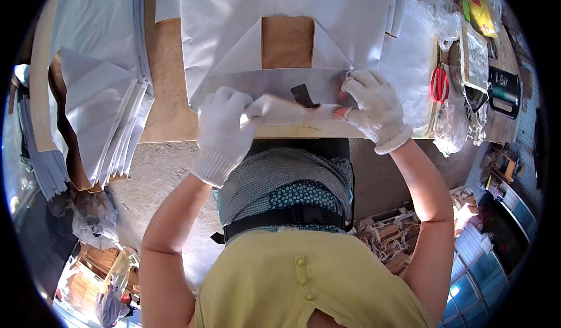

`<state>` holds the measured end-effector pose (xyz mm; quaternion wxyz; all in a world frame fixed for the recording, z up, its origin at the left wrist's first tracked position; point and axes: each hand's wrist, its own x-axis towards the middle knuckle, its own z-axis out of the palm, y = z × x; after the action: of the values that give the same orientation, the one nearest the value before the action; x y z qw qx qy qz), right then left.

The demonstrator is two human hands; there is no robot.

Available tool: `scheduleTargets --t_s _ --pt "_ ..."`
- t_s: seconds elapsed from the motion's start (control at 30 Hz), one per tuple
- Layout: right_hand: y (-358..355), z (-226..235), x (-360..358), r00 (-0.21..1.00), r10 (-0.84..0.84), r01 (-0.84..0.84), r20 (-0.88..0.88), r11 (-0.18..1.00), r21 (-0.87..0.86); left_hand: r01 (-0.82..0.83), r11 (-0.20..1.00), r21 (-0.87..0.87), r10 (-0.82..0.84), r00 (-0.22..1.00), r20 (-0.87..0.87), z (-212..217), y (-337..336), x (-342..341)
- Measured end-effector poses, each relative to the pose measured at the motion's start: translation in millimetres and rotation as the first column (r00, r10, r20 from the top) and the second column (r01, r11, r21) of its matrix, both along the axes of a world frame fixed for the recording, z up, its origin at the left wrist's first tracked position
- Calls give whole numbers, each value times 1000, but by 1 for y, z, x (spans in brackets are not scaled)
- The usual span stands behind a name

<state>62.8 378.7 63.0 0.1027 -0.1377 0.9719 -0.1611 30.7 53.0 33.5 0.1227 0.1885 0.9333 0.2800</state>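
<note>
The white paper bag [280, 30] lies flat on the bench [169, 94], its bottom opened into a diamond with two corner flaps already folded and brown card showing in the middle. The left hand [225, 126] has its grip pinched on the near flap [286, 110], while the right hand [374, 103] presses the crease down with spread fingers, holding nothing. This fold looks half made, and a stack of folded bags [99, 106] sits at left.

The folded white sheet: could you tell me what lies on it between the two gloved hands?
In the head view, a small dark strip lies on the white sheet, between the left hand and right hand.
</note>
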Motion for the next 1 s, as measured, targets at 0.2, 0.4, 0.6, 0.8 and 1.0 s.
scheduleTargets --t_s 0.2,0.4,0.6,0.8,1.0 --pt "-4 -11 -16 977 -78 104 -198 987 122 -116 993 -26 114 991 -74 21 23 -55" --pt "2 -12 -26 975 -215 208 48 970 124 -171 980 100 148 969 199 5 30 -74" --pt "1 -19 -1 979 -201 202 -24 978 45 -159 944 288 156 987 32 -22 28 -52" --pt "0 -29 17 979 -80 95 -186 993 74 -10 970 243 21 999 -43 -22 28 -28" --pt "-41 -36 -13 956 -63 13 -286 984 -175 200 971 129 -215 970 110 10 33 -35"
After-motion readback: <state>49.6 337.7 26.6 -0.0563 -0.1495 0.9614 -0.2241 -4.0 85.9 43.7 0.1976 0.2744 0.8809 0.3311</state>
